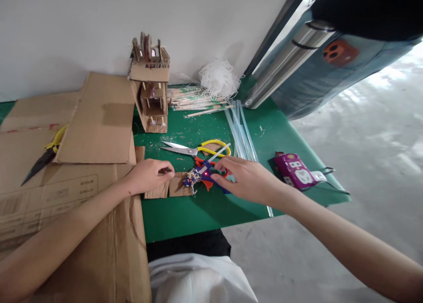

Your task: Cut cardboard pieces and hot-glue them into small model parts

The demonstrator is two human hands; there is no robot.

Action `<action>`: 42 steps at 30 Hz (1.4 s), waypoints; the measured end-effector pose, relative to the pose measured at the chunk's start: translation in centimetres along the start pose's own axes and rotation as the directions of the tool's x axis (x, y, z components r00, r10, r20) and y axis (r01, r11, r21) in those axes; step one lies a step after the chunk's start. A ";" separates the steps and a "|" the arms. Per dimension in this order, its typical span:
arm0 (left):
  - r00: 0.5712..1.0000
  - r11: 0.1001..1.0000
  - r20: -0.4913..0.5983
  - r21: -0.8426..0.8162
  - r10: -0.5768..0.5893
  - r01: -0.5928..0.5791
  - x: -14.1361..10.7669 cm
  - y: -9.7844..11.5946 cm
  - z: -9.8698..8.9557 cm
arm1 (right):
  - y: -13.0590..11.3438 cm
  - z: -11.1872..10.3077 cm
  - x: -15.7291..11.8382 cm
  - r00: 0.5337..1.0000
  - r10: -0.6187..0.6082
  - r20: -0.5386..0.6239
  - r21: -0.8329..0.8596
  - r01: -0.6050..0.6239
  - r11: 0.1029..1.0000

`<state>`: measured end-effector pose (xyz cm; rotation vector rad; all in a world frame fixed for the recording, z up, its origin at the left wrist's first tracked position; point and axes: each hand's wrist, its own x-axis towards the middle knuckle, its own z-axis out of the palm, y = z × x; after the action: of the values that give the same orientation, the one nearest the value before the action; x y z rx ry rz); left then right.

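Observation:
A blue hot glue gun with an orange trigger, a lit red light and a crusted, glue-strung front part points left over the green table. My right hand has its thumb and fingers closed around the gun's rear. A clear glue stick juts from its back. To the left, my left hand is curled with thumb and forefinger together; whatever may be between them is too small to make out. Small cardboard pieces lie beneath and beside that hand. Yellow-handled scissors rest just behind the glue gun.
A cardboard structure stands by the wall. Wooden sticks, white tangled cord and glue sticks lie right of it. A purple power strip sits at right. Pliers rest on cardboard sheets. A person stands nearby.

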<state>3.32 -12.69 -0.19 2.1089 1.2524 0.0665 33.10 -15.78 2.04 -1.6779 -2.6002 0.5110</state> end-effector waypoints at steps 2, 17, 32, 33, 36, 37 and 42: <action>1.000 1.000 0.003 0.013 -0.017 0.017 -0.1 0.0 0.1 | -0.8 0.7 0.1 0.999 0.020 0.044 -0.020 -0.019 1.000; 1.000 0.983 0.009 0.186 0.014 -0.015 -0.7 0.0 0.5 | -0.9 4.3 -0.1 0.999 0.038 0.000 -0.054 -0.038 0.998; 0.998 0.972 0.056 0.231 0.039 -0.051 -1.2 0.2 0.5 | -0.7 1.9 0.0 0.940 0.284 -0.190 0.110 -0.267 0.957; 0.997 0.970 0.064 0.237 0.037 -0.051 -1.2 0.3 0.4 | -0.7 1.9 0.3 0.945 0.262 -0.197 0.070 -0.253 0.965; 0.995 0.965 0.094 0.259 0.017 -0.041 -1.2 0.6 0.3 | -0.7 2.4 1.1 0.958 0.215 -0.187 -0.022 -0.223 0.974; 0.995 0.963 0.103 0.268 0.010 -0.038 -1.1 0.7 0.3 | -0.8 2.6 1.3 0.962 0.210 -0.175 -0.044 -0.221 0.974; 0.992 0.939 0.125 0.337 0.021 -0.063 -1.0 0.5 0.7 | -1.1 3.2 2.0 0.969 0.168 -0.182 -0.131 -0.193 0.973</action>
<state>3.43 -14.05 -0.16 2.3935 1.2152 -0.2734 30.66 -15.28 -1.02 -1.9214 -2.4322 0.1700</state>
